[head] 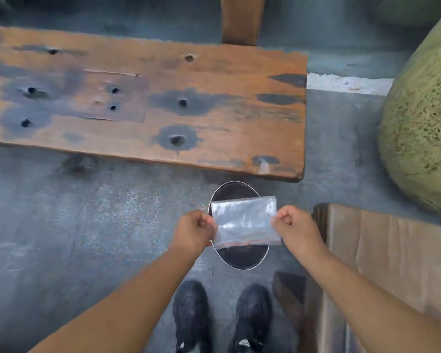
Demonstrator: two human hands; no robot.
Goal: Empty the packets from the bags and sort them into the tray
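A clear plastic zip bag (245, 221) with a red seal line along its near edge is stretched flat between both hands. My left hand (194, 231) pinches its left edge and my right hand (297, 229) pinches its right edge. The bag hangs directly over a round dark bin (236, 259) with a thin pale rim standing on the floor. I cannot tell whether anything is inside the bag. No tray or packets are in view.
A worn wooden bench (143, 103) with several dark holes spans the upper half. A cardboard box (382, 271) stands at the right. A large green rough rounded object (423, 128) fills the right edge. My black shoes (222, 317) stand on the grey floor.
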